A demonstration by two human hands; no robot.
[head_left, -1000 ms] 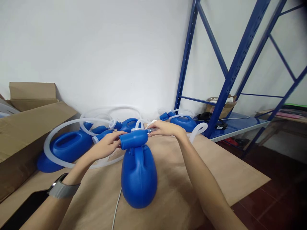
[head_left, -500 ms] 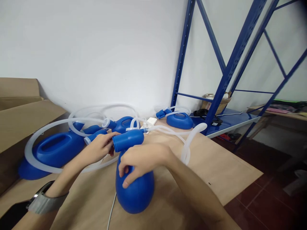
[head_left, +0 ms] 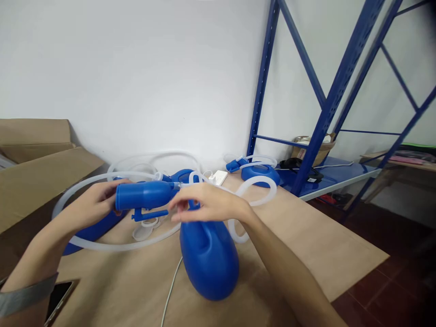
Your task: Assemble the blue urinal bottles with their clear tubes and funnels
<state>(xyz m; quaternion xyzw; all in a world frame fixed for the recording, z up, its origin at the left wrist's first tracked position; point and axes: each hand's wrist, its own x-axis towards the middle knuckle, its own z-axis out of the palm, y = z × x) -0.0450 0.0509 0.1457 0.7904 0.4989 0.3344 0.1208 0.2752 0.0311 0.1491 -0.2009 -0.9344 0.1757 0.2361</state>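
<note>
My left hand (head_left: 98,204) grips the wide end of a blue cylinder (head_left: 145,195), which lies level in the air with a thin blue bar under it. A clear hose runs from the cylinder's narrow end. Close to that end, my right hand (head_left: 204,202) is over the neck of a blue bottle (head_left: 211,261), its fingers curved and apart, seemingly holding nothing. The bottle rests on the brown table. Behind my left hand, another blue bottle (head_left: 97,227) is partly hidden inside a loop of clear hose (head_left: 119,246).
An open cardboard box (head_left: 44,181) stands at the left and a phone (head_left: 59,297) lies near the front. A blue bottle (head_left: 260,175) with hose sits at the back, beside a blue metal shelf (head_left: 330,175). A white cable (head_left: 171,290) crosses the table front.
My left hand has carried the cylinder left, away from above the bottle. The front bottle now appears farther right and turned. My right hand has risen from its side to its neck.
</note>
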